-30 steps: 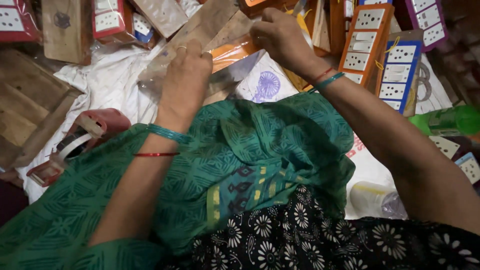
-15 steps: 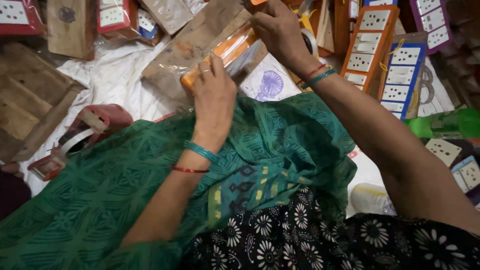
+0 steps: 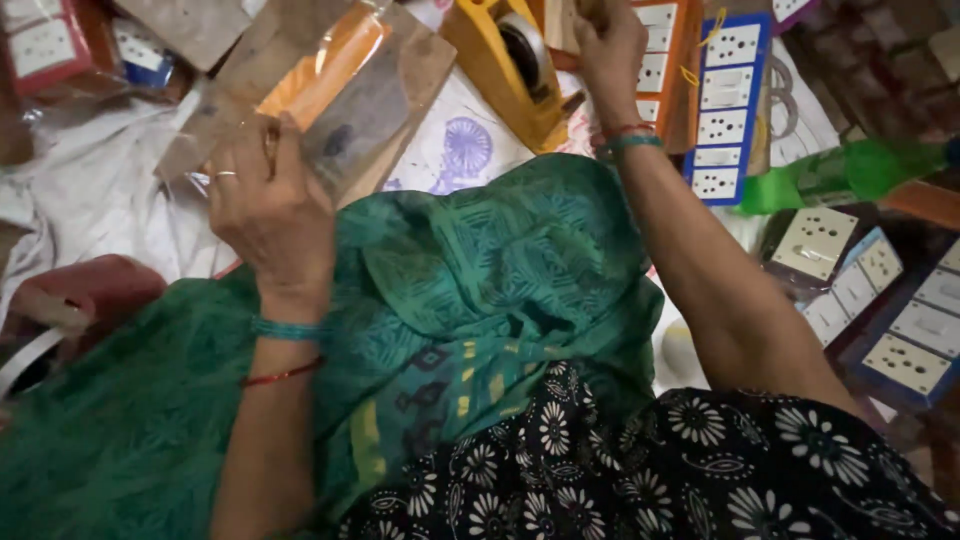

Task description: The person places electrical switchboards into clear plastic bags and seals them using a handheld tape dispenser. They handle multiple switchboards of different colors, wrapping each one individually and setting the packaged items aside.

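My left hand (image 3: 268,205) grips a clear plastic bag (image 3: 330,90) with an orange-edged board inside it, held above my green-draped lap. My right hand (image 3: 608,50) is raised at the top of the view, fingers closed on something at the frame edge beside a yellow tape dispenser (image 3: 500,65); what it grips is cut off. Bangles circle both wrists.
Switch boards with white sockets in orange frames (image 3: 665,60) and blue frames (image 3: 725,105) lie around on the right, more at the lower right (image 3: 905,330). A green bottle (image 3: 850,175) lies at the right. White cloth (image 3: 90,200) and a red item (image 3: 85,290) sit left.
My left hand has pulled the bagged board closer and lower toward my lap. My right hand has let go of the bag and moved up by the tape dispenser.
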Motion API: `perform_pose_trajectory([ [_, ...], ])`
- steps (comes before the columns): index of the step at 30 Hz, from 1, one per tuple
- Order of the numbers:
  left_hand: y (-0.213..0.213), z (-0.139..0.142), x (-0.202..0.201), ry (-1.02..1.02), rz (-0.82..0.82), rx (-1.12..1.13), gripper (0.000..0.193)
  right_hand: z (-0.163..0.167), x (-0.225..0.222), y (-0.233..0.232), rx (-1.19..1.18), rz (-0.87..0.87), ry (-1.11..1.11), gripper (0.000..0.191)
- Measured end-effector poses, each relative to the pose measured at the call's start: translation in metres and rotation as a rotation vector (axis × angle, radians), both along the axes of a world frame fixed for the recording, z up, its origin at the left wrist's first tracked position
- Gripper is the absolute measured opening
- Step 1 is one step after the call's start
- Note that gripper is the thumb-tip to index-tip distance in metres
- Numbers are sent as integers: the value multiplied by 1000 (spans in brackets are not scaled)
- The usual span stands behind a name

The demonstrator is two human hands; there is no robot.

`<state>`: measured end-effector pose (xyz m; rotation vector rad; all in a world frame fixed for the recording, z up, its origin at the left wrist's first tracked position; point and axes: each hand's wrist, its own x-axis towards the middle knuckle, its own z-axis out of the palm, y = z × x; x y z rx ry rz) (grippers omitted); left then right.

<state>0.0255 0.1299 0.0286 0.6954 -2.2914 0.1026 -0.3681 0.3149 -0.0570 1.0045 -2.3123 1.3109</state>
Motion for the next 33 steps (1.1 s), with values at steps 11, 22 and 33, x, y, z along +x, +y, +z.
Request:
perform_pose_trajectory([
  [11, 17, -2, -5, -43, 14, 96, 28, -10, 21, 6, 416, 59, -506, 14],
  [22, 12, -10, -2, 25, -22, 79, 11, -7, 30, 79, 208, 71, -774, 14],
  [33, 9, -11, -7, 65, 22, 69, 16, -26, 25, 67, 421, 174, -1037, 18],
])
